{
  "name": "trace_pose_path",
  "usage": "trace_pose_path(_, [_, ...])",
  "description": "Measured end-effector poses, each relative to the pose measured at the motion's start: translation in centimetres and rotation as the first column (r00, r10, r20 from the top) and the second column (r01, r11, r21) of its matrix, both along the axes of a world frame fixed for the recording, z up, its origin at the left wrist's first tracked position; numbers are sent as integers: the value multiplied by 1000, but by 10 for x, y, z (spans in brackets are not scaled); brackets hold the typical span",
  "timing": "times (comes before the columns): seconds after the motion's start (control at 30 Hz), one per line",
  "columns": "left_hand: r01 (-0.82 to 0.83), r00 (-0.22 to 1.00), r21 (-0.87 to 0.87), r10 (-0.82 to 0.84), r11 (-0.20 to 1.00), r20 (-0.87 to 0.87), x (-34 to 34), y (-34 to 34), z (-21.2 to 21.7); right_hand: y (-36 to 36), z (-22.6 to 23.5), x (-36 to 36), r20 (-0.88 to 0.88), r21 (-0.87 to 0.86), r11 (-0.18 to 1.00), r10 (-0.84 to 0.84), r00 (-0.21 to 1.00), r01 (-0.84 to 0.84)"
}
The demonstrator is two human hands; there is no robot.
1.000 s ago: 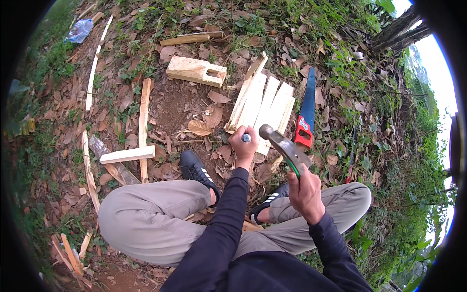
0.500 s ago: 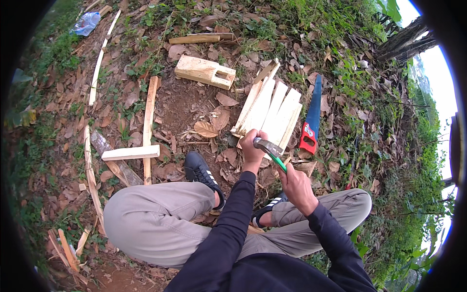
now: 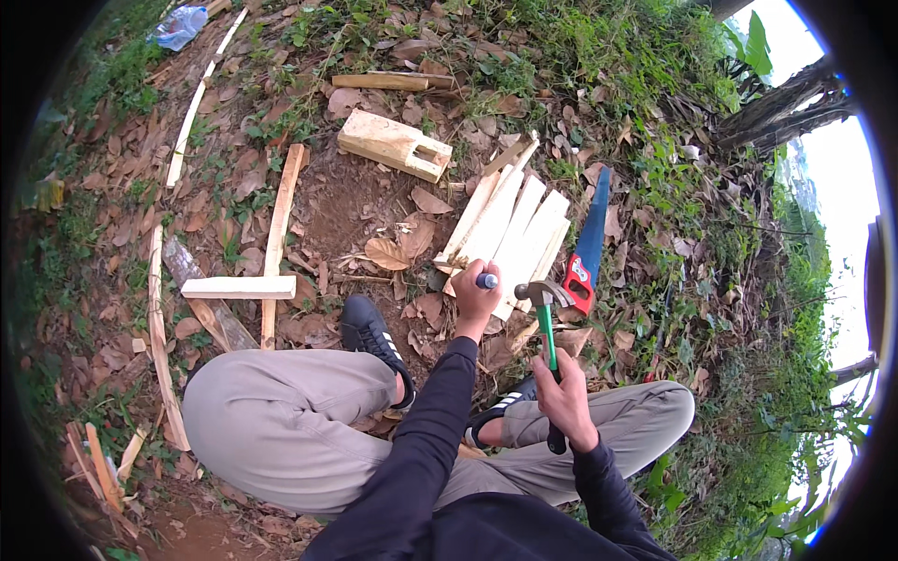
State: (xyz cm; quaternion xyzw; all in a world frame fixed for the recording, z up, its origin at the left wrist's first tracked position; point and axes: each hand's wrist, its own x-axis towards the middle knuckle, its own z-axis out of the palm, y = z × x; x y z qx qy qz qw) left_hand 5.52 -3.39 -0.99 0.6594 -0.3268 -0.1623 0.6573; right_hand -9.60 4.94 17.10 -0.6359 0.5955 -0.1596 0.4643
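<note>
My right hand (image 3: 564,397) is closed round the black grip of a claw hammer (image 3: 547,327) with a green shaft. The hammer's steel head stands to the right of my left hand (image 3: 475,304). That hand makes a fist round a tool with a round blue-grey handle end (image 3: 486,280); the rest of the tool is hidden, so its kind cannot be told. Just beyond the fist lie several pale wooden slats (image 3: 514,220), side by side on the ground. A handsaw (image 3: 587,243) with a blue blade and red handle rests to their right.
A wooden block (image 3: 388,140) with a rectangular slot lies farther off, near a short stick (image 3: 379,82). Left of my shoes (image 3: 369,327), a pale batten (image 3: 238,288) crosses a longer strip (image 3: 281,234). A crumpled plastic bag (image 3: 180,28) sits far left. Leaves cover the soil.
The hammer has swung off the tool in my left hand, its head now upright to the right. My right hand has dropped slightly toward me. The whole view has shifted a little.
</note>
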Motion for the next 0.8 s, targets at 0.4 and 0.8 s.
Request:
trace_pose_path(0.4, [108,992,-36,-110,994,-58,10,4,8,45,-7,-30,-127,37,989,144,981,-140])
trace_pose_path(0.8, [60,998,-53,-61,997,-11,7,0,9,38,-5,-13,-148,59,998,6,989,2])
